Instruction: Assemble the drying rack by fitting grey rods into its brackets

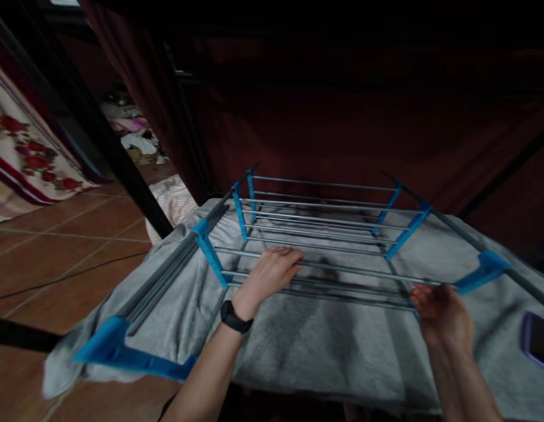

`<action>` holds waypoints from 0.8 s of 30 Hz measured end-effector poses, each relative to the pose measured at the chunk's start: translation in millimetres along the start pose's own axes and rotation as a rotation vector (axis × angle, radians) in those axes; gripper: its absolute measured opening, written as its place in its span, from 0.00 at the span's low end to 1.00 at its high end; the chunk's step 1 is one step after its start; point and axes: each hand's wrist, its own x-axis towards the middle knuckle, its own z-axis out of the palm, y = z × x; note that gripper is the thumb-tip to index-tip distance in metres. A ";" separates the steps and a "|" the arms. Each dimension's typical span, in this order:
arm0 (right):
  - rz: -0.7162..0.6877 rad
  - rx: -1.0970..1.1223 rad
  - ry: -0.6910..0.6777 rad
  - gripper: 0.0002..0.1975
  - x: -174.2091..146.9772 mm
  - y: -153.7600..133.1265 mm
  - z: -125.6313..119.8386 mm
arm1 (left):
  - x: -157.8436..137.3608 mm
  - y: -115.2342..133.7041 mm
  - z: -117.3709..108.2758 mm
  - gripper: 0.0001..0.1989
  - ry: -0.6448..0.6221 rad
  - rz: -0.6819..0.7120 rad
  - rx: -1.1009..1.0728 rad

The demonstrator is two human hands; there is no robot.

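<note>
- Grip: left hand (272,269) curled over a metal rod (363,271), mid-frame; right hand (445,310) half-curled by its right end, the hold unclear.
- That rod belonged to a rack spread across the frame's middle.
- If its end sat badly in the blue bracket (485,271), the rod could have slipped out; soft folds might have let the rack tilt.
- Rumpled grey blanket (298,351) lay beneath, a phone (540,340) at right edge.
- Dark red curtain (320,135) hung behind; tiled floor (78,252) showed left.

The brackets (212,258) are blue, rods (363,271) and blanket (298,346) grey, the curtain (324,135) maroon, the cloth (37,159) red-flowered.
</note>
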 end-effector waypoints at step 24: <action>0.043 0.054 0.062 0.13 7.6 -0.6 -5.1 | -15.9 5.5 14.2 0.10 0.033 0.044 0.098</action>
